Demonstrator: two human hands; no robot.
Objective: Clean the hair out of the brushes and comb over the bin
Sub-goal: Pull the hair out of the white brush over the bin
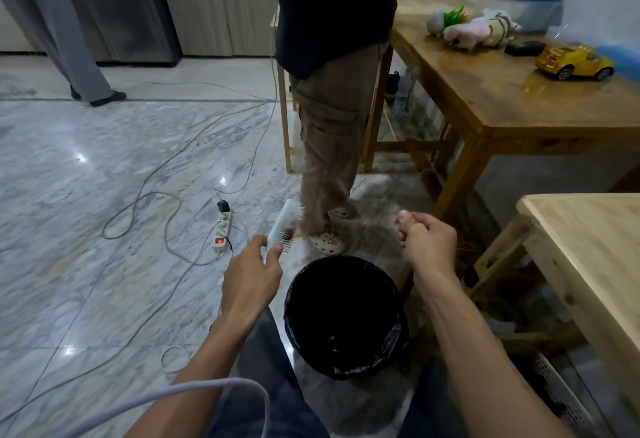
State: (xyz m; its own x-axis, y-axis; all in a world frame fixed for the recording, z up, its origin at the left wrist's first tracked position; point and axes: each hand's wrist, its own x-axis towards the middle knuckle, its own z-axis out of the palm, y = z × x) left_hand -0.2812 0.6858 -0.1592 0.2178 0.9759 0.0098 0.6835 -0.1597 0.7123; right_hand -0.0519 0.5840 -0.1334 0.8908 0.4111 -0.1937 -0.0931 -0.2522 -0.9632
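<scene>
My left hand [251, 273] grips the handle of a pale blue hair brush [283, 222], held upright with its bristles facing right; a tuft of brown hair sits among the lower bristles. My right hand [427, 241] is closed in a fist to the right of the brush, thumb pressed on the fingers, with faint thin strands of hair stretching from it toward the brush. Both hands hover just beyond the far rim of a round bin [346, 316] lined with a black bag, which stands on the floor between my knees.
A person in brown trousers [329, 146] stands just past the bin. Another person's grey trouser leg [69, 53] is far left. Cables and a power strip [221, 231] lie on the marble floor. A wooden table [512, 98] with toys and a pale table [588, 254] stand right.
</scene>
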